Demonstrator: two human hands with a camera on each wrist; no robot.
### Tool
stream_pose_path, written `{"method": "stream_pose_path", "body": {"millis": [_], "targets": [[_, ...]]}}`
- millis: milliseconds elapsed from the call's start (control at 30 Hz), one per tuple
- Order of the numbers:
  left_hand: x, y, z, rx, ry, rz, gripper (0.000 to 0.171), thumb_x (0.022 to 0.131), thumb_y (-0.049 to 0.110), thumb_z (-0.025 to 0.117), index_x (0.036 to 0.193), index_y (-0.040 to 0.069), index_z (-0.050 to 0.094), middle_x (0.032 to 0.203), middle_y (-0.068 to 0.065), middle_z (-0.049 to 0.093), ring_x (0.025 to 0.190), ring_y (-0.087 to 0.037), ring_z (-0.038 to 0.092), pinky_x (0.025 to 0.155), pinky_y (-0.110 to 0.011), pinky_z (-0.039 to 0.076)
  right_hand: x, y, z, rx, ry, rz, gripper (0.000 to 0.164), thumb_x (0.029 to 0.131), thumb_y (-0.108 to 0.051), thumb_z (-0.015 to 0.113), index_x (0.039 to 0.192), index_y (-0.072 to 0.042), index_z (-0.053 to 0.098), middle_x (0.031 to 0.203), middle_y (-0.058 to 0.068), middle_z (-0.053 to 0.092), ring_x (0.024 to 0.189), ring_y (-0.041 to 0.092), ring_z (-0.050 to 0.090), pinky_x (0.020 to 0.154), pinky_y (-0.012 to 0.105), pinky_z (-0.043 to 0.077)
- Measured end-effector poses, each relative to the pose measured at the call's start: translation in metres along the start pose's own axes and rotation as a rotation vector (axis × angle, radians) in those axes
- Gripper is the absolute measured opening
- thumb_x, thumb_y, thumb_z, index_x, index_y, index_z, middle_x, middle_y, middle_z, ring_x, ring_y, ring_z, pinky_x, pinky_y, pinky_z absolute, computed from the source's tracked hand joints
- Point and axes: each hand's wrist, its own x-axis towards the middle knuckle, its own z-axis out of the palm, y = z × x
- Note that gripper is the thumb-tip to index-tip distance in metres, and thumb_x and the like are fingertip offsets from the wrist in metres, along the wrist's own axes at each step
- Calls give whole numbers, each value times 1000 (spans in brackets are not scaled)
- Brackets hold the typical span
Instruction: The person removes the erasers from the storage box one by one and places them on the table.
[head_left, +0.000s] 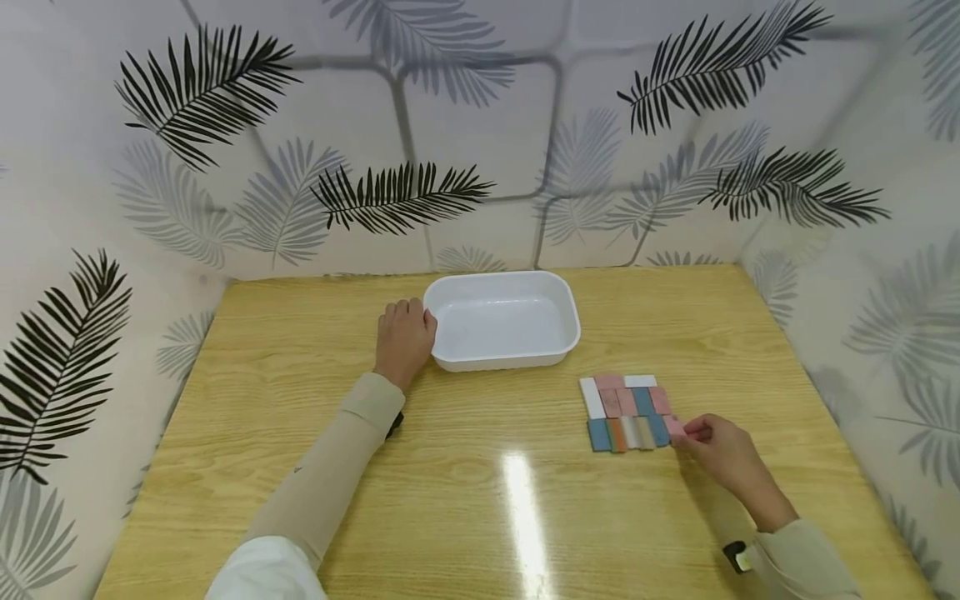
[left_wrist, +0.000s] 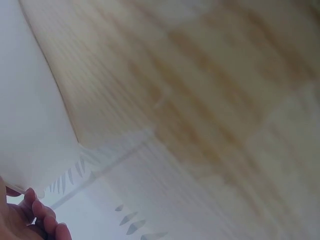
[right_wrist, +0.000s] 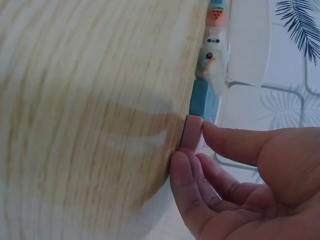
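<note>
My left hand (head_left: 406,337) grips the left rim of a white rectangular tray (head_left: 497,363) at the back middle of the table. In the left wrist view, the fingers (left_wrist: 48,223) of that hand curl at the tray's pale wall. At the right, my right hand (head_left: 718,450) pinches a small pink block (right_wrist: 192,131) between thumb and fingers. This block sits at the near right corner of a flat patch of small blocks, right beside a blue block (right_wrist: 204,98). Pink, white and blue pieces make up most of the patch.
Along the near row are an orange piece (right_wrist: 216,16) with a strawberry-like figure and a white piece (right_wrist: 214,37) with an animal face. The wooden table (head_left: 420,483) meets leaf-patterned cloth walls (head_left: 480,125) at the back and sides.
</note>
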Motion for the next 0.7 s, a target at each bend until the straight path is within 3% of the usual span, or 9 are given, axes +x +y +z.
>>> {"method": "stream_pose_path", "body": {"millis": [233,467,700], "targets": [[-2,2,-5,3,6,-14,28,96,22,39,85,1,54,79,-14,54,72,-29,46,63,-41,38,3,-1,1,-33,27,-39,25,88,-19,62,94,5,60,85,13,64,79,26,60,61,33,47],[-2,0,-6,-9,-12,-19,28,96,22,38,86,1,54,80,-13,54,74,-29,46,64,-40,38,4,-6,-4,-65,-19,-44,27,91,-19,57,97,7,61,84,12,64,72,20,59,59,32,47],[2,-2,-1,36,-45,4,33,97,27,34,87,3,54,80,-12,53,76,-29,44,66,-41,37,16,-32,-16,-110,122,-183,28,93,-17,55,103,8,61,89,18,64,78,30,61,66,43,50]]}}
